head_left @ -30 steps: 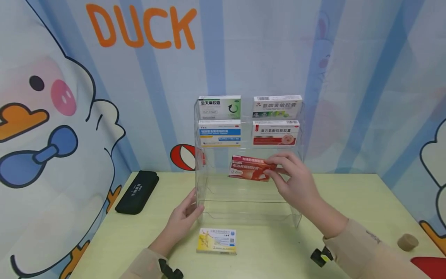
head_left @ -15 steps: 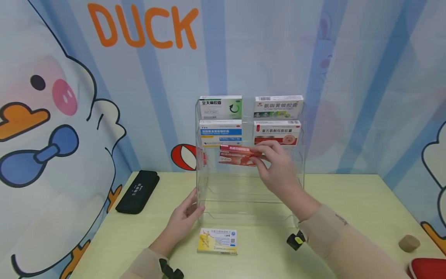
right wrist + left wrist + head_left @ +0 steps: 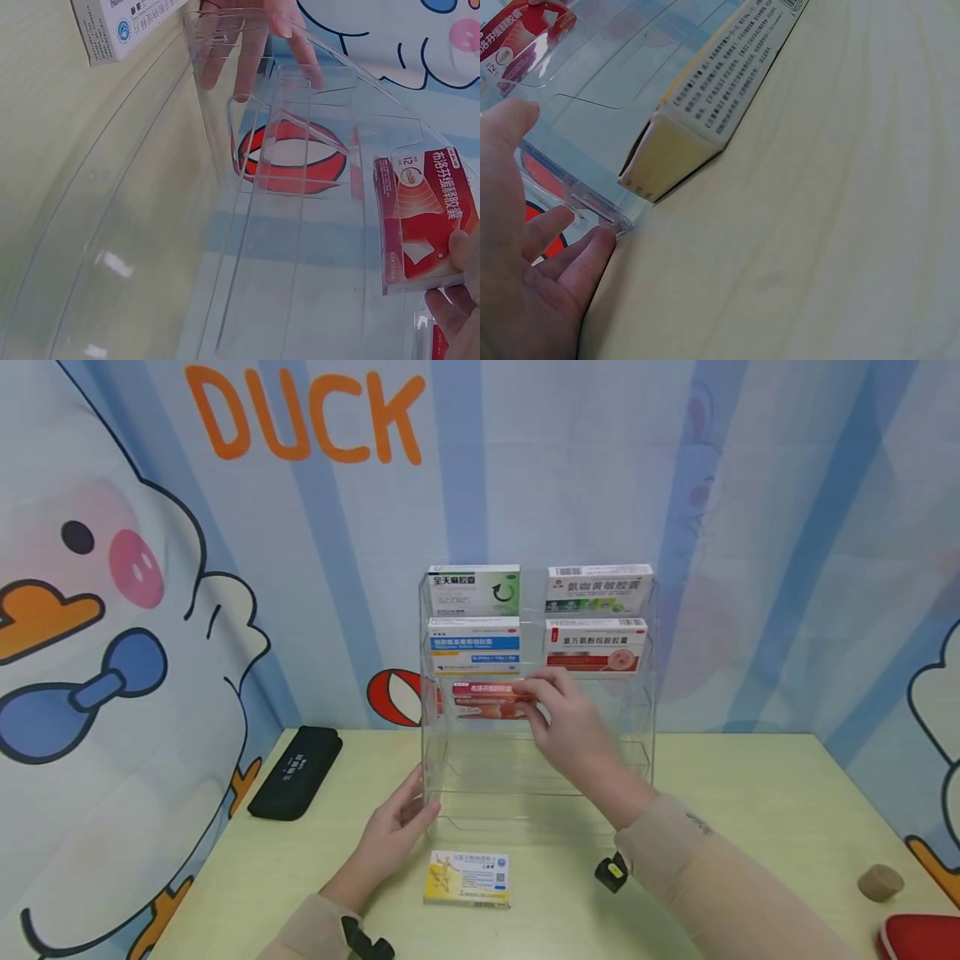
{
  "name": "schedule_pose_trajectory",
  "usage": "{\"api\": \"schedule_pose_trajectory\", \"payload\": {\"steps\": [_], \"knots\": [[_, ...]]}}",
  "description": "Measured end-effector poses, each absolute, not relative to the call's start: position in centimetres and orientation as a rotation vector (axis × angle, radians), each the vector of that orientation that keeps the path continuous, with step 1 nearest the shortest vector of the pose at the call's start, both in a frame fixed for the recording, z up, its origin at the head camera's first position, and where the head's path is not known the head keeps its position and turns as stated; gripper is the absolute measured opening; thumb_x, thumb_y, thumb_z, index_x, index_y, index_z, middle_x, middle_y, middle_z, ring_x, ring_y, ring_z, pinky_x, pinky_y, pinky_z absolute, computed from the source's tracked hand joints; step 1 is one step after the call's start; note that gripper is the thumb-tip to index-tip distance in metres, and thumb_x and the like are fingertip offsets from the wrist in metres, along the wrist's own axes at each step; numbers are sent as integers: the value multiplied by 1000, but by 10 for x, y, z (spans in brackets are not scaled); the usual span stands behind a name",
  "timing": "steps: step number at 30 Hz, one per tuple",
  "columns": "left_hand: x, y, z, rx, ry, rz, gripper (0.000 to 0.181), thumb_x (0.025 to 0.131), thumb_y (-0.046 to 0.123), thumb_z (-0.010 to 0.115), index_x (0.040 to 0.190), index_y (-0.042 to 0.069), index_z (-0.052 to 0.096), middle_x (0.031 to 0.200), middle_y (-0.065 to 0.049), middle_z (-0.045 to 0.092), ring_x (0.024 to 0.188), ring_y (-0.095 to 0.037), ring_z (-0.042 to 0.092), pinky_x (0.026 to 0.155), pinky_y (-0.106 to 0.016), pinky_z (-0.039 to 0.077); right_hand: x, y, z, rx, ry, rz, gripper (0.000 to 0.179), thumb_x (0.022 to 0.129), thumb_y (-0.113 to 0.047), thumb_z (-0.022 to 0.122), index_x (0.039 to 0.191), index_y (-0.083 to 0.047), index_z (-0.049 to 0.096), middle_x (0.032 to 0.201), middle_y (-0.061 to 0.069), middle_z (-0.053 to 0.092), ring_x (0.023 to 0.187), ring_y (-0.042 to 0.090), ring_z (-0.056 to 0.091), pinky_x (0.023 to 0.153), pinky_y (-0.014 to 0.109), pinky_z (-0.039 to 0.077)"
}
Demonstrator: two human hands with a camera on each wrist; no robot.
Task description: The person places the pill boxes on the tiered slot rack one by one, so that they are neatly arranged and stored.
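My right hand [image 3: 576, 731] pinches the right end of a red medicine box [image 3: 482, 702], its label facing forward. The box is at the left of the third tier of a clear acrylic display rack [image 3: 525, 806]; the right wrist view shows its lower part behind a clear panel [image 3: 424, 217]. At the rack's lower left side, my left hand [image 3: 390, 828] holds the edge, thumb in front and fingers along the outer side. Above stand a green-white box [image 3: 472, 592], a blue-white box [image 3: 474, 647], a white box [image 3: 598, 592] and a red-white box [image 3: 595, 647].
A yellow-white medicine box [image 3: 467, 878] lies flat before the rack. To the left is a black case [image 3: 296, 774]. A brown cylindrical object [image 3: 881, 882] and a red object [image 3: 918, 937] are at the right. A printed curtain [image 3: 570, 460] hangs behind the table.
The right hand has carried the red box leftward, first up and then down a little, into the rack's third tier at the left. The left hand stays on the rack's side.
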State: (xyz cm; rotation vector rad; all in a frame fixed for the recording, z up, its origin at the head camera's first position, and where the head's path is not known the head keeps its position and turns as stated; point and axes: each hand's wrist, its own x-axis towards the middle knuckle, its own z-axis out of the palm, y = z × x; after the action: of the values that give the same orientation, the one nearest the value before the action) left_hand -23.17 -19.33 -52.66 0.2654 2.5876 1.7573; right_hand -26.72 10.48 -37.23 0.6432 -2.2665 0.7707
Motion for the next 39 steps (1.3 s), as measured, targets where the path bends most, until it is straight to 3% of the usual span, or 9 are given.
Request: {"api": "schedule_pose_trajectory", "payload": {"steps": [9,18,29,39], "knots": [[-232,-193,-526,267,2592,1756,74,108,46,71,171,48,33,171,-3,52,152,-35,60,124,-55,50,-273,92,-379,647,-2288,809,20,102,-12,79,122,-10,79,125,6,68,115,25,72,102,39,67],[-231,-192,-525,272,2603,1747,73,108,44,71,171,49,33,171,-3,52,152,-36,60,124,-56,50,-276,83,-381,681,-2270,888,18,103,-8,78,121,-10,79,120,7,69,107,23,76,93,37,69],[-230,-192,-524,263,2609,1737,72,110,40,70,171,48,33,172,-4,52,152,-37,59,124,-57,50,-273,74,-381,620,-2355,1025,24,105,-7,75,128,-8,76,133,8,69,126,28,73,103,38,66],[-231,-192,-525,256,2609,1733,72,109,42,69,171,48,32,171,-5,53,151,-37,60,124,-57,51,-267,77,-388,606,-2284,1285,40,100,-2,79,140,-3,71,153,16,62,143,35,64,108,43,63]]}}
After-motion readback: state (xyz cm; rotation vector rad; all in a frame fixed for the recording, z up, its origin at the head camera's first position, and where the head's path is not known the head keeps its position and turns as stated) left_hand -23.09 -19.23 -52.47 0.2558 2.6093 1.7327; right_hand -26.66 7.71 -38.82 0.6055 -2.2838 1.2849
